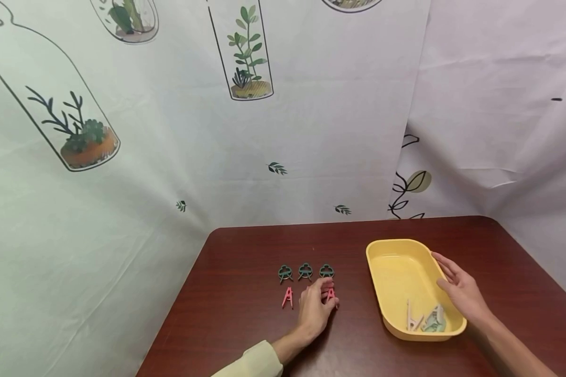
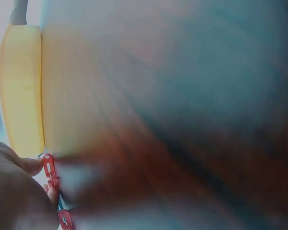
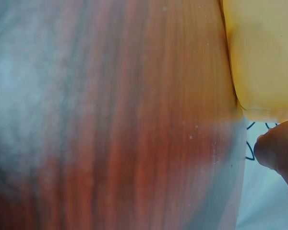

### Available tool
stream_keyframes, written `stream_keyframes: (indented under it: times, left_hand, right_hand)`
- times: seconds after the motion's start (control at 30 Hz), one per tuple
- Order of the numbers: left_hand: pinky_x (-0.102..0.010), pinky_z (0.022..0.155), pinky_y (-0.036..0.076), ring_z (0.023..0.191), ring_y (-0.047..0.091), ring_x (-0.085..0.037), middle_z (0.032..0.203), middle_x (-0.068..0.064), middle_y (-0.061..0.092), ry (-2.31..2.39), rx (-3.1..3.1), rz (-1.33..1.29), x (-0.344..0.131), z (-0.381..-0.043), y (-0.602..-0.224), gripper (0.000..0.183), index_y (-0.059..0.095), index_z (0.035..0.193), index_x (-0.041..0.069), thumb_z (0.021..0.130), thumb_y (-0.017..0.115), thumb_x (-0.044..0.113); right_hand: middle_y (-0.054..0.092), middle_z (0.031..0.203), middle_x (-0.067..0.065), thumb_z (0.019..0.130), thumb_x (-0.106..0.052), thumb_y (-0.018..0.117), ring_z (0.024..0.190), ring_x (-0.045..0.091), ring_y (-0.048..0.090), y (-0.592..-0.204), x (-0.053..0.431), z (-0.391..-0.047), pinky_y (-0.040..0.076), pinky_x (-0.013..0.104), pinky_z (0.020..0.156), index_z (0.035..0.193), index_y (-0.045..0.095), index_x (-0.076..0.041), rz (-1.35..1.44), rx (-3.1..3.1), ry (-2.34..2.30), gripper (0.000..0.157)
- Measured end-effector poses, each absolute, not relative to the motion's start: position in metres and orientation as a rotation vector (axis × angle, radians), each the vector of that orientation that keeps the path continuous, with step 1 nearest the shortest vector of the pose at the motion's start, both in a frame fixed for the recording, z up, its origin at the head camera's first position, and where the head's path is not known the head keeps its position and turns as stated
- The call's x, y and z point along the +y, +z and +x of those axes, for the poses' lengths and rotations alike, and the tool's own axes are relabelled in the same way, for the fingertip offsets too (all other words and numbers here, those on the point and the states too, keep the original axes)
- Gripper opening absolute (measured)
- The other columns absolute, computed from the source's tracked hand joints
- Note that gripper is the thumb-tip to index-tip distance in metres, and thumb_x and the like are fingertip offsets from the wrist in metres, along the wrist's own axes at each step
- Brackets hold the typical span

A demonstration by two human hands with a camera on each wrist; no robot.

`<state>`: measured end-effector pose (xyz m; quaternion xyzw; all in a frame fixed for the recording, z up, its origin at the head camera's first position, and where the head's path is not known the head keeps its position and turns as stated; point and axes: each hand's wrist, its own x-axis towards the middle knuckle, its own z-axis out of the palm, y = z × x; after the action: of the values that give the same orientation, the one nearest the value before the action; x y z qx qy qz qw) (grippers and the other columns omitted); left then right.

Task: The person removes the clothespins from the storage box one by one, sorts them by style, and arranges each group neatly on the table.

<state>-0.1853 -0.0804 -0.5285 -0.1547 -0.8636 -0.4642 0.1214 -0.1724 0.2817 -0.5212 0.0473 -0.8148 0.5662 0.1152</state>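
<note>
My left hand (image 1: 314, 310) is low over the table, thumb and fingertips pinching a pink clothespin (image 1: 330, 295). The left wrist view shows that clothespin (image 2: 49, 166) against the thumb, with another pink clothespin (image 2: 65, 219) nearby. A separate pink clothespin (image 1: 287, 297) lies left of the hand. Just beyond it, three dark green clips (image 1: 305, 271) form a row. My right hand (image 1: 464, 290) grips the right side of a yellow tray (image 1: 379, 293), thumb at the rim. Inside the tray's near end are a pale clothespin (image 1: 412, 322) and pale green clips (image 1: 435, 320).
The dark red-brown table (image 1: 245, 303) has rounded far corners. Behind it hangs a pale cloth (image 1: 311, 131) printed with plants and jars, and more cloth is at both sides. The tray stands to the right of the clip rows.
</note>
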Motion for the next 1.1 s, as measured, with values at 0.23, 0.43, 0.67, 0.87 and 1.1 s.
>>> stream_keyframes:
  times: [0.23, 0.43, 0.67, 0.87, 1.1]
  left_hand:
    - [-0.037, 0.091, 0.06, 0.103, 0.076, -0.024, 0.114, -0.009, 0.078, -1.404, -2.488, -0.438, -0.081, -0.189, -0.529, 0.041, 0.072, 0.124, 0.002, 0.085, 0.086, -0.003]
    - [-0.037, 0.088, 0.061, 0.102, 0.075, -0.029, 0.116, -0.011, 0.078, -1.432, -2.413, -0.435, -0.081, -0.196, -0.522, 0.044, 0.071, 0.127, 0.003, 0.087, 0.087, 0.005]
    - [-0.043, 0.094, 0.057, 0.108, 0.071, -0.029, 0.125, 0.0, 0.076, -1.525, -2.397, -0.407, -0.073, -0.205, -0.499, 0.046, 0.068, 0.134, 0.016, 0.092, 0.086, 0.017]
    - [-0.045, 0.108, 0.051, 0.125, 0.065, -0.019, 0.135, 0.0, 0.072, -1.693, -2.339, -0.519, -0.059, -0.21, -0.483, 0.049, 0.064, 0.14, 0.015, 0.095, 0.083, 0.014]
    - [-0.043, 0.114, 0.047, 0.137, 0.059, -0.026, 0.146, -0.001, 0.065, -1.786, -2.295, -0.667, -0.036, -0.213, -0.472, 0.055, 0.058, 0.147, 0.011, 0.096, 0.08, 0.013]
  right_hand:
    - [0.032, 0.157, 0.043, 0.107, 0.003, 0.051, 0.114, -0.023, 0.049, -0.521, 0.281, -0.171, 0.056, 0.014, 0.081, 0.162, 0.03, 0.008, 0.139, -2.387, 1.667, 0.059]
    - [0.033, 0.157, 0.043, 0.107, 0.002, 0.052, 0.112, -0.023, 0.05, -0.52, 0.281, -0.171, 0.056, 0.014, 0.081, 0.162, 0.03, 0.008, 0.116, -2.396, 1.679, 0.059]
    - [0.033, 0.158, 0.042, 0.107, 0.002, 0.052, 0.11, -0.023, 0.05, -0.519, 0.28, -0.171, 0.056, 0.014, 0.08, 0.162, 0.03, 0.007, 0.1, -2.416, 1.671, 0.059]
    - [0.034, 0.157, 0.042, 0.107, 0.003, 0.051, 0.111, -0.023, 0.051, -0.519, 0.28, -0.171, 0.056, 0.014, 0.081, 0.162, 0.03, 0.007, 0.097, -2.404, 1.674, 0.059]
    - [0.034, 0.157, 0.041, 0.106, 0.003, 0.052, 0.11, -0.023, 0.051, -0.519, 0.279, -0.172, 0.056, 0.013, 0.081, 0.162, 0.031, 0.007, 0.091, -2.404, 1.67, 0.06]
